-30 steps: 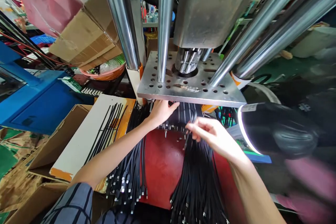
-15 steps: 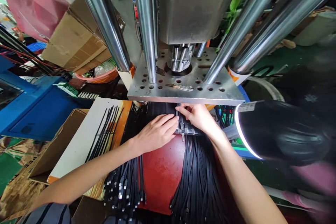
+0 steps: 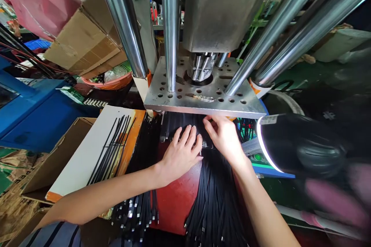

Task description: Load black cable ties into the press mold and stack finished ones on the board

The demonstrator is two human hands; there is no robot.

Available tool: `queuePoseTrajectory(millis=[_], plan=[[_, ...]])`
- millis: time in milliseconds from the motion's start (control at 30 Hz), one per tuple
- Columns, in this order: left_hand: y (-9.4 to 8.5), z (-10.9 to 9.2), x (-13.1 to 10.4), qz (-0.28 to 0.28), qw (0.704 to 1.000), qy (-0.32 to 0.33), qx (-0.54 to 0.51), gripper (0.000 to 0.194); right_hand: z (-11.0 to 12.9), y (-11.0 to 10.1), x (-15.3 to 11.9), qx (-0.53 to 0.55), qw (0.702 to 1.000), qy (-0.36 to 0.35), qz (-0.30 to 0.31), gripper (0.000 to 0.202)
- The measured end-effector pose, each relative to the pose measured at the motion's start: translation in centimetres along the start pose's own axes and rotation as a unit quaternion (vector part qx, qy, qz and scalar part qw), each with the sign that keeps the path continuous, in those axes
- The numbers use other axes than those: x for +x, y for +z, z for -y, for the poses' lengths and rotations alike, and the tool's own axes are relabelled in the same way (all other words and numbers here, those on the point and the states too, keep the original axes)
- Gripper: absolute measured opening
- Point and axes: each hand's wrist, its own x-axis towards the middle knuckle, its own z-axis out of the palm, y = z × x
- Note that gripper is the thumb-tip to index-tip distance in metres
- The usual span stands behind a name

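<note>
My left hand (image 3: 181, 155) lies flat, fingers spread, on the row of black cables (image 3: 174, 128) laid in the mould under the perforated steel plate (image 3: 246, 106) of the press. My right hand (image 3: 224, 137) sits just to its right, fingers curled over the cable ends at the mould's front edge; whether it pinches one cannot be told. A thick bundle of black flat cables (image 3: 216, 200) hangs from the mould down over the red machine front (image 3: 174, 200). A second bundle with metal plugs (image 3: 136, 210) hangs at the left.
Chrome guide columns (image 3: 123, 23) rise from the plate. A white board with several black cables (image 3: 111, 144) lies on cardboard boxes (image 3: 55, 162) at the left. A blue machine (image 3: 31, 115) stands far left. A black lamp head with a white ring (image 3: 295, 144) is at the right.
My left hand has slid forward and flattened on the cable row. My right hand has moved from the hanging bundle up to the mould's edge and stays there.
</note>
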Motion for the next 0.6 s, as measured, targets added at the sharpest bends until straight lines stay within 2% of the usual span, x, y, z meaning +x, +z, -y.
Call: queuePoseTrajectory(millis=[100,167,233,300,433,600], plan=[[-0.1,0.1,0.1,0.003,1.000,0.000,-0.029,0.069,0.5,-1.0,-2.7,-0.176,0.978,-0.094,0.064,0.044],[-0.3,0.6,0.6,0.005,0.998,-0.006,-0.060,0.072,0.8,-1.2,-3.4,-0.285,0.948,-0.092,0.103,0.051],[-0.6,1.5,1.5,0.012,0.996,-0.019,-0.087,0.070,1.3,-1.0,-2.7,-0.353,0.925,-0.069,0.122,0.053],[-0.9,2.4,2.7,0.021,0.993,-0.036,-0.106,0.065,1.6,-0.5,-1.0,-0.373,0.918,-0.045,0.126,0.051],[-1.2,4.2,5.1,0.022,0.991,-0.045,-0.121,0.056,1.0,0.6,2.4,-0.336,0.936,-0.028,0.104,0.047],[0.1,6.3,7.9,0.031,0.992,-0.046,-0.112,0.045,-0.7,1.8,5.4,-0.310,0.947,-0.044,0.075,0.051]])
